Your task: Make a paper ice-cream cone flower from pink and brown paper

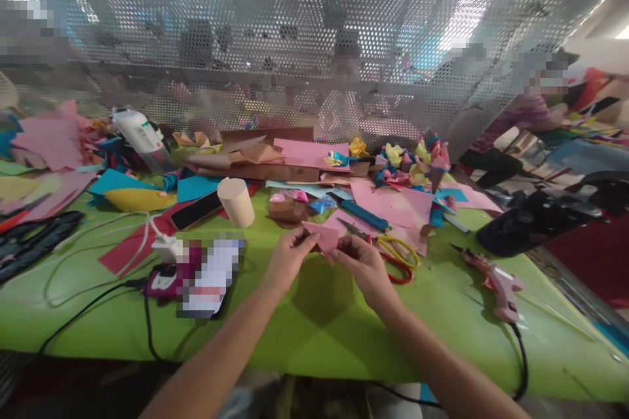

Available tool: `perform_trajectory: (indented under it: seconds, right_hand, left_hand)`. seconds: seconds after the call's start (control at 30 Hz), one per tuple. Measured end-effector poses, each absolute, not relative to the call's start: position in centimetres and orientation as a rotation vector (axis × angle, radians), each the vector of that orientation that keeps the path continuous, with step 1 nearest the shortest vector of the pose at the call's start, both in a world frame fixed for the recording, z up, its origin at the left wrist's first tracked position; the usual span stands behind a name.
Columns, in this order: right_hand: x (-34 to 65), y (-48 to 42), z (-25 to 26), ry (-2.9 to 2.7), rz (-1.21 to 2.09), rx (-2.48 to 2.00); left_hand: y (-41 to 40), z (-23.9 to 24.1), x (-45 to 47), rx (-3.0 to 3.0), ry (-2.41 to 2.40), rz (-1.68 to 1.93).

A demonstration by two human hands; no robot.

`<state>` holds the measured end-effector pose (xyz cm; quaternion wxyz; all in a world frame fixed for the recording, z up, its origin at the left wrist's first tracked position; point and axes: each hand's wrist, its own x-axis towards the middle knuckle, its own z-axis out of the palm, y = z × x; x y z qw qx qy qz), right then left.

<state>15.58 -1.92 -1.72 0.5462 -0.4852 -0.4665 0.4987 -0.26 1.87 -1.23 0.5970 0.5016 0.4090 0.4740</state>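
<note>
A white-and-clear bottle leans among the papers at the back left; its contents cannot be made out. A dark cylindrical container lies tilted at the right, its inside hidden. Near the middle sit 2 small shiny bundles, a pink bundle and a blue bundle (too blurred to tell what they hold).

Both forearms reach forward from the lower edge and converge above the green tabletop, with the wrists bent inward. The left hand and right hand are partly closed, each pinching a small pink paper between thumb and fingers: the left at its left side, the right at its lower right. The paper is held up centrally, between the 2 hands. Just beside the right hand lie yellow and red scissor handles; farther right rests a pink glue gun.
</note>
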Motion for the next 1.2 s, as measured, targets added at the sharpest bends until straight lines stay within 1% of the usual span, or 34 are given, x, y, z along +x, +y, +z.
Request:
perform_trajectory:
  seconds: [0.13,0.27,0.47,0.73,0.93,1.1,1.2]
  right_hand:
    - [15.8,-1.9,-2.0,-1.091,1.121,-1.161]
    - [15.8,-1.9,-1.9,-1.070,1.127,-1.142]
    - [15.7,-1.8,-2.4,-1.168,1.171,-1.212]
    - [15.8,-1.6,-3.2,-1.205,1.141,-1.238]
    - [15.8,-1.8,-2.2,-1.197,1.094,-1.209]
    - [16.2,-1.8,-1.5,-1.093,1.018,-1.170]
    - [16.2,-1.9,-1.5,-1.100,1.023,-1.179]
  left_hand:
    - [1.8,-1.4,-0.1,1.147,0.907,1.057]
    - [1.8,-1.7,-0.1,1.230,0.877,0.992]
    - [2.0,-1.4,-0.1,1.146,0.943,1.084]
    - [1.7,-1.0,0.1,1.115,0.917,1.083]
    - [1.8,-0.8,-0.3,1.219,0.946,1.072]
    - [1.5,-0.7,-0.4,1.353,0.973,0.967]
    - [1.4,-0.7,-0.4,1.326,0.978,0.999]
